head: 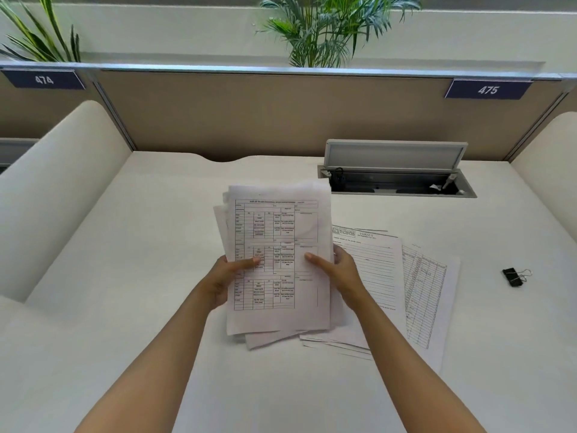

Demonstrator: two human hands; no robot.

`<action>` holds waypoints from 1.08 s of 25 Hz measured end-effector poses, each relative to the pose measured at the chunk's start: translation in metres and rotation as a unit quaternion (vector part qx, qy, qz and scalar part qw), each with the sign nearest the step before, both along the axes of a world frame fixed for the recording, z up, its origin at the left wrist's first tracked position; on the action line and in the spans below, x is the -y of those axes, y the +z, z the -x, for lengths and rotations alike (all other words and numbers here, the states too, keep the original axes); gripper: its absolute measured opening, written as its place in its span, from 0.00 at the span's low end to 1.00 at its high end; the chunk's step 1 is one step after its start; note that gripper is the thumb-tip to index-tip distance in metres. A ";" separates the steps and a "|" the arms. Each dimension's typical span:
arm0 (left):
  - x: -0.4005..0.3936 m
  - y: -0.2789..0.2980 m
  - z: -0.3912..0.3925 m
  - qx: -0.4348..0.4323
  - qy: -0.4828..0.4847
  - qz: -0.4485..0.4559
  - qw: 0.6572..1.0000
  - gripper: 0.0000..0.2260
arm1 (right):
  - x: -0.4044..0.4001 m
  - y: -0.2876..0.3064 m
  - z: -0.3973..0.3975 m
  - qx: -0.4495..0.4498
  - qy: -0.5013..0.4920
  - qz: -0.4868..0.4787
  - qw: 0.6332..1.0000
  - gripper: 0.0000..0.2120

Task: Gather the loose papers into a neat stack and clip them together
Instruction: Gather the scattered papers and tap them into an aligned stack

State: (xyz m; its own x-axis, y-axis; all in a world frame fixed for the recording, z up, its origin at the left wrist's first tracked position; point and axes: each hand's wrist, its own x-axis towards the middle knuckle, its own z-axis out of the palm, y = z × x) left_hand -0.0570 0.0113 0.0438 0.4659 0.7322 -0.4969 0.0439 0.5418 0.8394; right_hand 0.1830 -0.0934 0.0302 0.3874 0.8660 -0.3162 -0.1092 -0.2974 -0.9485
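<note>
Both hands hold an uneven bundle of printed papers [278, 232] above the white desk, its top sheet a form with tables. My left hand [226, 278] grips the bundle's left edge, thumb on the front. My right hand [335, 270] grips the right edge the same way. The sheets are fanned out of line at the top left and bottom. More loose papers [415, 292] lie flat on the desk just right of my right hand, one a lined form, one a ruled table. A black binder clip [514, 277] sits on the desk farther right.
An open cable box [396, 179] with its grey lid raised is set into the desk [125, 245] behind the papers. A beige partition [249, 114] with number signs closes the back. Rounded white dividers stand at the left [62, 182] and right.
</note>
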 end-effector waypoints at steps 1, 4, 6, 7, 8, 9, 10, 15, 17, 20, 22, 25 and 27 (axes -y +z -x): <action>-0.001 0.008 -0.006 0.005 0.005 -0.016 1.000 0.25 | -0.002 0.007 0.001 0.006 0.015 -0.016 1.000 0.25; -0.001 0.033 -0.030 -0.019 0.028 -0.099 0.995 0.24 | -0.008 0.029 0.008 0.053 -0.020 -0.071 0.996 0.19; 0.001 0.047 -0.045 -0.039 0.058 -0.148 0.987 0.20 | -0.012 0.042 0.008 0.062 -0.066 -0.112 0.990 0.15; 0.002 0.055 -0.052 -0.042 0.074 -0.174 0.981 0.16 | -0.014 0.047 0.006 0.057 -0.080 -0.134 0.986 0.13; 0.003 0.061 -0.056 -0.039 0.087 -0.196 0.976 0.14 | -0.016 0.053 0.005 0.050 -0.085 -0.158 0.983 0.11; 0.005 0.066 -0.060 -0.027 0.092 -0.222 0.970 0.13 | -0.017 0.058 0.002 0.054 -0.085 -0.176 0.979 0.11; 0.006 0.069 -0.061 -0.016 0.090 -0.248 0.964 0.15 | -0.018 0.064 0.001 0.062 -0.080 -0.186 0.977 0.12; 0.007 0.075 -0.057 0.036 0.077 -0.288 0.954 0.13 | -0.009 0.077 -0.009 0.089 -0.055 -0.214 0.971 0.17; 0.007 0.073 -0.057 0.045 0.076 -0.281 0.956 0.13 | -0.005 0.073 -0.012 0.084 -0.050 -0.228 0.969 0.18; 0.008 0.068 -0.060 0.035 0.075 -0.274 0.958 0.12 | -0.003 0.064 -0.014 0.062 -0.046 -0.215 0.974 0.21; 0.010 0.066 -0.063 0.029 0.085 -0.269 0.959 0.10 | -0.002 0.059 -0.013 0.057 -0.033 -0.189 0.980 0.20; 0.015 0.069 -0.069 0.026 0.130 -0.259 0.957 0.11 | -0.004 0.062 -0.010 0.052 -0.043 -0.185 0.980 0.17; 0.013 0.075 -0.071 0.020 0.148 -0.280 0.948 0.11 | -0.006 0.071 -0.010 0.058 -0.048 -0.198 0.977 0.16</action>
State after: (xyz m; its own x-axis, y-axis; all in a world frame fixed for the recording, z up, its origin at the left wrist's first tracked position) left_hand 0.0140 -0.0017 0.1189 0.2090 0.9776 0.0232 -0.0785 -0.0068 0.9969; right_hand 0.1927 -0.0874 0.1015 0.4864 0.8694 0.0874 -0.0030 0.1017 -0.9948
